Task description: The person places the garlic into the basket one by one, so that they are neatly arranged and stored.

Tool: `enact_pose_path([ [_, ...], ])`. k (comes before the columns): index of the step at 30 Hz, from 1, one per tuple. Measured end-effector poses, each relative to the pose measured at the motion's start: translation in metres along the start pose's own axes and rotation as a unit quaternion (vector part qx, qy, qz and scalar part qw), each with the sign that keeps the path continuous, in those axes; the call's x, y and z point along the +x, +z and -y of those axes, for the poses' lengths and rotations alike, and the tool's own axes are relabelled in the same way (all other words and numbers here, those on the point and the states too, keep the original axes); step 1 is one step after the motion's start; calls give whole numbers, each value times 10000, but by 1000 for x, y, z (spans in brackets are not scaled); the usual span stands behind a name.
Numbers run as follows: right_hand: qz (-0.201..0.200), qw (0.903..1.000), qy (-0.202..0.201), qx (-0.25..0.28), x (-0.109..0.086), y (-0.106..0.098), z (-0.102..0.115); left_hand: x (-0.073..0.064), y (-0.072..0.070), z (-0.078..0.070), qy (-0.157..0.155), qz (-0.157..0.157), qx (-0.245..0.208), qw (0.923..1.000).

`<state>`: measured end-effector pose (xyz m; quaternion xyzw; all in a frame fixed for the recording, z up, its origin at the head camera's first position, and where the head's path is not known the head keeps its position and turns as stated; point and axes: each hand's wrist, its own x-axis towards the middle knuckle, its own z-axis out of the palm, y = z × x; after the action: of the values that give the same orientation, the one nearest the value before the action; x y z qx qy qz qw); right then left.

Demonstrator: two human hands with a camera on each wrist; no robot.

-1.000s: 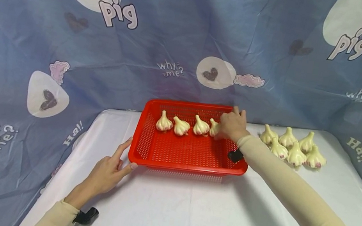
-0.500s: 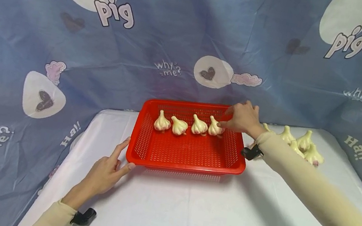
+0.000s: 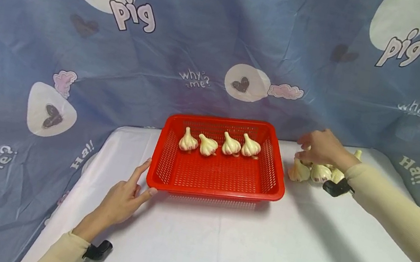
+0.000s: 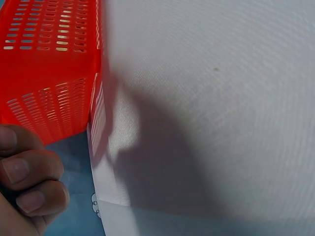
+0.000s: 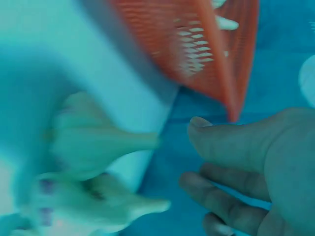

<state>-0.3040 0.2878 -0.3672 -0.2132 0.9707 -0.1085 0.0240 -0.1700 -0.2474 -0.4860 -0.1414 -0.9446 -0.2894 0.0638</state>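
A red perforated plastic basket [image 3: 216, 194] holds several garlic bulbs [image 3: 231, 145] in a row near its back wall. At the basket's front left corner, my left hand [image 3: 120, 201] touches the rim with straight index finger and thumb; its other fingers are bent in the left wrist view. My right hand [image 3: 324, 149] is over the loose garlic bulbs [image 3: 321, 173] on the table, partly hiding them. In the right wrist view its thumb and fingers are apart with nothing between them, and garlic bulbs [image 5: 93, 137] lie just off the fingertips, necks toward the hand.
A white cloth covers the table [image 3: 191, 247]. Blue printed fabric [image 3: 174, 43] hangs right behind the basket and along the sides. The basket's right rim stands between its inside and the loose garlic.
My right hand has released a garlic bulb at the right end of the basket's row, then moved right, out over the loose garlic. The left hand stays at the basket's corner.
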Motion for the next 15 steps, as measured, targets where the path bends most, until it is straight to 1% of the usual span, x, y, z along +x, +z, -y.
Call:
enact_pose_path([
  [1, 42, 9999, -98, -35, -4, 3, -4, 0, 0, 0, 6, -11, 6, 10000],
  [6, 167, 9995, -246, 53, -21, 23, -19, 1, 0, 1, 44, -42, 20, 10000],
  [8, 95, 9991, -401, 33, -26, 30, -24, 1, 0, 1, 48, -34, 12, 10000],
  [11, -122, 9977, -671, -61, -31, 39, -29, 1, 0, 1, 28, -15, -4, 10000],
  [13, -268, 9965, -787, -76, -33, 44, -32, 0, 0, 1, 24, -15, -4, 10000],
  [15, -344, 9961, -813, -47, -34, 48, -33, 0, 1, 2, 10, -19, 1, 10000],
])
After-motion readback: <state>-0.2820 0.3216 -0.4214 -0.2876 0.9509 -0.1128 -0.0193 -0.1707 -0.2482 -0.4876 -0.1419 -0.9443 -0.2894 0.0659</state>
